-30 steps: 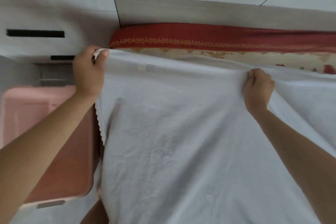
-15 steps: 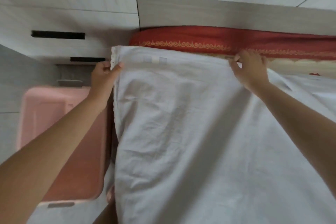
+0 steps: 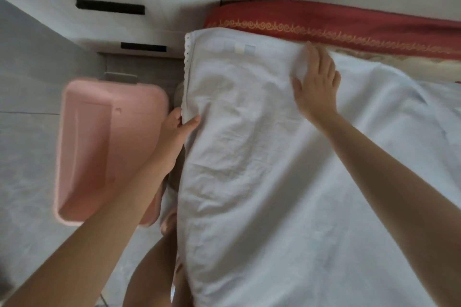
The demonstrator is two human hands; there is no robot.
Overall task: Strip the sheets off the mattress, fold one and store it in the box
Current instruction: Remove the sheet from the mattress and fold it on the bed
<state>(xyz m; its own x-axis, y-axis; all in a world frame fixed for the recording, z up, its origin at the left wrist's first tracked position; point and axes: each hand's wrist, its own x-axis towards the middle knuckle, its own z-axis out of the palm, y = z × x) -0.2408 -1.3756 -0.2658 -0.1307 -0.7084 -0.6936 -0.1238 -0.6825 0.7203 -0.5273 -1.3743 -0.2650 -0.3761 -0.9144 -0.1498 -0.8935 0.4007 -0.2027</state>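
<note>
Mattress [image 3: 336,20], red w/ gold trim, is lying against the wall. White sheet [image 3: 287,169] is lying folded over its near part, spilling off the side toward my legs. I'm pressing my right hand [image 3: 315,82] flat, fingers spread, gripping nothing, prob. to smooth the fold and pin it down. My left hand [image 3: 178,129] is pinching the sheet's lacy left edge btwn thumb & fingers, keeping layers lined up. Pink box [image 3: 74,157] is sitting on the floor just left, looks empty, so storing isn't done yet.
</note>
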